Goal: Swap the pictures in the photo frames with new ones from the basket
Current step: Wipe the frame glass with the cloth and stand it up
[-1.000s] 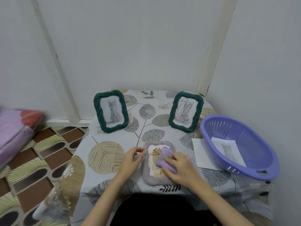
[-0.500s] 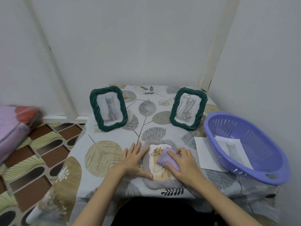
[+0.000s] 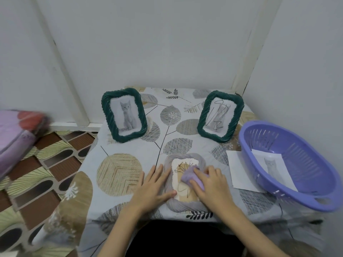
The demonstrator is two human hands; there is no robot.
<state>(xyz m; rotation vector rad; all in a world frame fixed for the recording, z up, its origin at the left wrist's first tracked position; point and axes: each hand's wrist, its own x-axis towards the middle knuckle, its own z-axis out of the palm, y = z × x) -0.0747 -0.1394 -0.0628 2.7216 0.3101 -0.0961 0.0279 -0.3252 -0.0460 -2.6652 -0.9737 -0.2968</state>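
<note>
2 hands work on a grey rope-edged photo frame (image 3: 184,180) lying flat at lower centre of a leaf-patterned tablecloth (image 3: 118,175).
Left hand (image 3: 154,190) rests flat, fingers straight, on the frame's left edge; right hand (image 3: 211,186) grips a lilac cloth (image 3: 187,175) on its picture; 2 green frames (image 3: 124,115) (image 3: 220,115) stand upright behind; purple plastic basket (image 3: 289,164) at right holds a cat print (image 3: 272,169).
</note>
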